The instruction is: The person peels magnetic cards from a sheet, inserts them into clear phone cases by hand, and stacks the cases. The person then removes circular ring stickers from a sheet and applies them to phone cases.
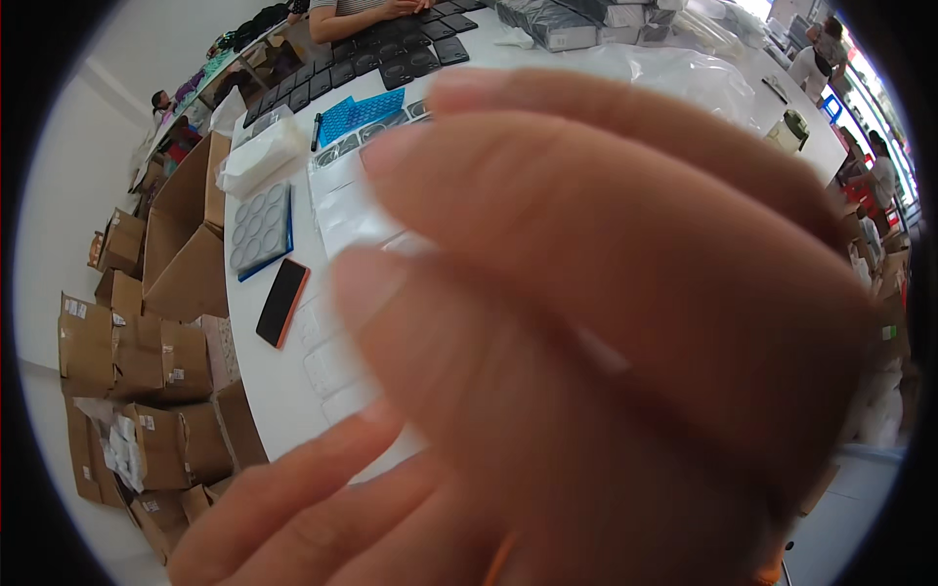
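Very close to the camera, my right hand [586, 254] covers much of the view and is blurred. Its fingers and thumb stretch leftward; a gap shows between the thumb tip and the nearest fingertip, with nothing visible in it. Below it at the lower edge, my left hand [322, 508] has its fingers spread and holds nothing that I can see. White and clear film-like sheets [347, 210] lie on the white table [269, 391], partly hidden by my hands. A phone with a dark screen and orange-red edge [282, 303] lies left of them.
A grey tray with round recesses [262, 230] rests on something blue. Beyond are blue sheets [362, 112], a black marker [317, 132] and rows of black flat pieces [391, 63]. Another person's hands [401, 8] are at the far side. Cardboard boxes [186, 244] stand left.
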### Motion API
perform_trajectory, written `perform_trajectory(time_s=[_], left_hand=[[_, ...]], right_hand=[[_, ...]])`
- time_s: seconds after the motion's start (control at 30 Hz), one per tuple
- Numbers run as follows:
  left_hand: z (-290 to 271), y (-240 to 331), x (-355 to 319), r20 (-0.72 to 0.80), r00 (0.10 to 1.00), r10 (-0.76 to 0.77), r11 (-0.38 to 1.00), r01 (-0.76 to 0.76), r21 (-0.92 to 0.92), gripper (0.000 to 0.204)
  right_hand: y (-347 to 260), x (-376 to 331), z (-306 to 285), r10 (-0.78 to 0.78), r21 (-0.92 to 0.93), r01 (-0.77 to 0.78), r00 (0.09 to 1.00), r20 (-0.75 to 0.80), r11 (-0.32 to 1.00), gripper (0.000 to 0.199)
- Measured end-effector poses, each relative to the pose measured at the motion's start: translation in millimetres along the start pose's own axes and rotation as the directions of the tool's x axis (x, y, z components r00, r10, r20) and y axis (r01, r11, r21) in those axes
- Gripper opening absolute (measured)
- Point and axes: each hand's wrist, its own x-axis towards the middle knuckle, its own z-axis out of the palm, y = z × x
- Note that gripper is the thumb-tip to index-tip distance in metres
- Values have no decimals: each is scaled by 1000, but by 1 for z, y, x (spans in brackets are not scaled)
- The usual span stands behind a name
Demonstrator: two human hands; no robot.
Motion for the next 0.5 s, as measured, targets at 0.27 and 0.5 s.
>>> perform_trajectory(time_s=[0.27,0.5], left_hand=[[18,-17,-13,-139,989,52,999,-51,12,30],[25,-21,-25,-293,953,73,996,-53,75,27]], right_hand=[[41,-23,-48,-68,30,69,997,-48,997,29],[49,-7,-35,-177,83,188,977,-121,979,31]])
